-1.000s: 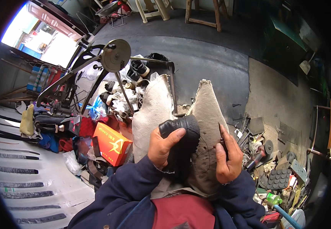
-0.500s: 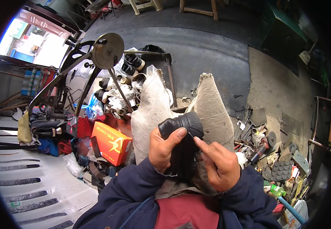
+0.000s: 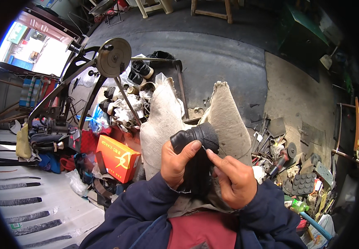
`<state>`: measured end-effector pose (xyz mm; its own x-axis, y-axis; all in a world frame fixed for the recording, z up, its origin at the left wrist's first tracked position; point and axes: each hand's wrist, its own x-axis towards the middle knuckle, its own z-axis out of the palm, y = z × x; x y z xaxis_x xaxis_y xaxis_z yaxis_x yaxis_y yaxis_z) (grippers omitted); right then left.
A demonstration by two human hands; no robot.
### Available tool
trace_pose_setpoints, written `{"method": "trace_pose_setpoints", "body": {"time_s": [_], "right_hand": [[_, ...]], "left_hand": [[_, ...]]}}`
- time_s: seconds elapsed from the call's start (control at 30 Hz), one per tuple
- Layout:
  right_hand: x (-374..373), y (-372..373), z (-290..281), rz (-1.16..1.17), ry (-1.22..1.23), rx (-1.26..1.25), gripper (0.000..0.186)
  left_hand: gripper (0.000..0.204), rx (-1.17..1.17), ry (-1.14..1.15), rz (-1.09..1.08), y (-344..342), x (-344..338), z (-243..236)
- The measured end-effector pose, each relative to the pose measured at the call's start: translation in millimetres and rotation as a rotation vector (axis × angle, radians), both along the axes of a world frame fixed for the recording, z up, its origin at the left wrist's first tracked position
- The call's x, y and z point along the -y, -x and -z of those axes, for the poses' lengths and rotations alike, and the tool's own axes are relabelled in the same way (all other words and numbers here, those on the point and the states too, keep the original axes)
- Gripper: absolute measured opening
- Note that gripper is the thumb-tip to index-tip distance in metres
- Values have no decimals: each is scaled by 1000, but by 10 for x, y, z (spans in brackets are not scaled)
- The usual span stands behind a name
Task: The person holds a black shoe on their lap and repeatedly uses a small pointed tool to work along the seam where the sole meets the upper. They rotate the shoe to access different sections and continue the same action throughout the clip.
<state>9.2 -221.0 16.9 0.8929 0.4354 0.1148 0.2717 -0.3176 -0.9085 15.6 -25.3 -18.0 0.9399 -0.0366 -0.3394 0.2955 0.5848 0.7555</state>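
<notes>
A black leather boot or shoe (image 3: 183,139) is held over my lap, its dark, rough-textured heel end turned to the right. My left hand (image 3: 175,166) is closed around its near side, the thumb pressed on top. Its soft black part hangs down between my hands. At the heel's near edge, my right hand (image 3: 236,180) has its index finger stretched to the seam and its other fingers curled in. A thin pale sliver shows by that fingertip; what the fingers hold is too small to make out. A pale, stiff cloth (image 3: 161,110) covers both my knees beneath the shoe.
Left stands a hand-cranked sewing machine with a round wheel (image 3: 114,57). Near it lie a red-orange box (image 3: 117,159), plastic bags and several shoes (image 3: 140,70). Tools and scraps, including a black studded rubber piece (image 3: 303,184), are piled on the right. Wooden stool legs (image 3: 212,12) stand at the back.
The whole view has shifted slightly. Both hands keep nearly the same hold on the shoe, and the right index fingertip stays at the heel edge.
</notes>
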Motion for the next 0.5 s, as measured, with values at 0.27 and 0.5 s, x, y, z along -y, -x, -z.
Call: {"method": "trace_pose_setpoints", "body": {"time_s": [0.27,0.5], "right_hand": [[115,-264,-57,-135,-15,-121,51],[99,-698,-371,-331,191,-194,43]], "left_hand": [[27,-88,183,29,52,-116,-86],[36,-158,180,57,-25,-223,-145]]}}
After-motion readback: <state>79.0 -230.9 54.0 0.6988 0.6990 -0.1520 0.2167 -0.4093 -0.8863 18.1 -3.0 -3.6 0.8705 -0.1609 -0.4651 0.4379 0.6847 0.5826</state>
